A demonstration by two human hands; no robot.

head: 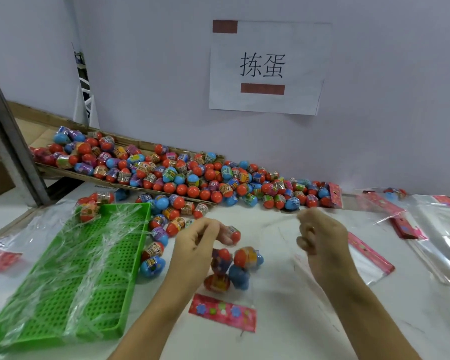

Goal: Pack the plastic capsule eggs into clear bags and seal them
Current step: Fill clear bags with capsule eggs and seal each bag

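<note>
A clear bag (247,289) with a pink flowered header hangs between my hands above the white table, with several capsule eggs (246,257) inside. My left hand (200,245) pinches a red-ended egg (233,233) at the bag's mouth. My right hand (320,240) pinches a thin clear strip or edge of the bag film, lifted at about the same height. A big heap of red and blue capsule eggs (192,178) lies along the back wall.
A green perforated tray (70,281) covered with crumpled clear film sits at the left. Empty clear bags with pink headers (405,224) lie at the right, and one more (0,255) at the far left. A cardboard chute (63,167) feeds the heap.
</note>
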